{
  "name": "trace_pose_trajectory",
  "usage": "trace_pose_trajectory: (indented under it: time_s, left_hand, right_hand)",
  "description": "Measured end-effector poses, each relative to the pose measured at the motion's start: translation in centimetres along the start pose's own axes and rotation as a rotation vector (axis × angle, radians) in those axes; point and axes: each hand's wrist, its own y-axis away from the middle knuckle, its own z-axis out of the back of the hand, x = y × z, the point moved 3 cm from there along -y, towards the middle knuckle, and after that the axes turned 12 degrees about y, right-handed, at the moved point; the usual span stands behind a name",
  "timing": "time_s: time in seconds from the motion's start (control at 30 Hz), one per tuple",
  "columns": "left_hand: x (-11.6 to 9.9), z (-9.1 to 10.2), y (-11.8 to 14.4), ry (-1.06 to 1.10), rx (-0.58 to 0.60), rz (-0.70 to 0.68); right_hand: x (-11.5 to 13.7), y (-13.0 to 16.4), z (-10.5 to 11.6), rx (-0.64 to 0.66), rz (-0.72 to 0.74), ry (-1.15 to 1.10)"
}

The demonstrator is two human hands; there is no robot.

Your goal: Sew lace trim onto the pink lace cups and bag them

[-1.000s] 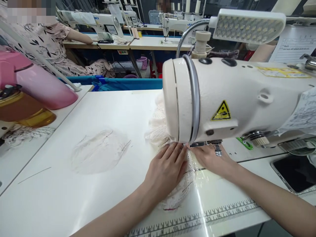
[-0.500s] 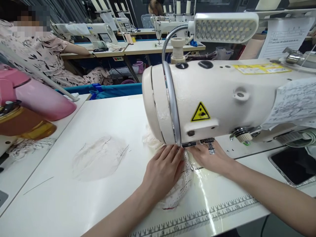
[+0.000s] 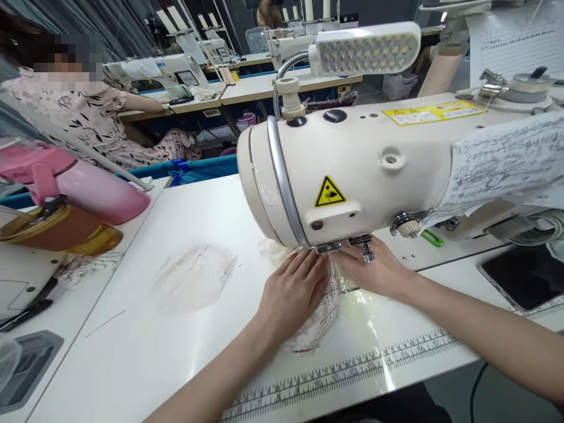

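My left hand (image 3: 291, 286) lies palm down with its fingers stretched out on a white lace piece (image 3: 315, 329), below the head of a sewing machine (image 3: 352, 164). The lace has a curved, dotted trim edge and a short red line at its near end. My right hand (image 3: 372, 267) is at the right of the lace, close to the presser foot area; its fingertips are hidden by the machine. Some cream gathered fabric (image 3: 271, 251) shows beyond my left fingers. A second sheer round piece (image 3: 194, 279) lies flat on the table to the left.
A printed ruler strip (image 3: 339, 376) runs along the table's front edge. A phone (image 3: 520, 276) lies at the right, near a small green tool (image 3: 432, 237). A pink bottle (image 3: 101, 185) and an amber cup (image 3: 66, 229) stand left. Another person (image 3: 83, 111) sits beyond, by other machines.
My view has turned, so the machine appears shifted left and tilted. Both hands stay at the lace under the machine head, with little visible movement.
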Motion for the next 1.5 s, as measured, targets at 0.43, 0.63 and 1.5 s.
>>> trace_pose_trajectory:
  time_s: [0.43,0.63,1.5]
  left_hand:
    - [-5.0,4.1,4.4,-0.207,0.363,-0.445]
    - [-3.9,5.9,4.1,0.016,0.186,0.091]
    - [-1.8,1.4,2.3,0.07,-0.069,-0.104]
  right_hand:
    - [-0.4,-0.1,0.5,0.319,0.136,-0.53]
    - [-0.7,-0.5,1.1,0.387,0.068,-0.635]
    - [0.5,-0.1,1.2,0.002,0.325,-0.39]
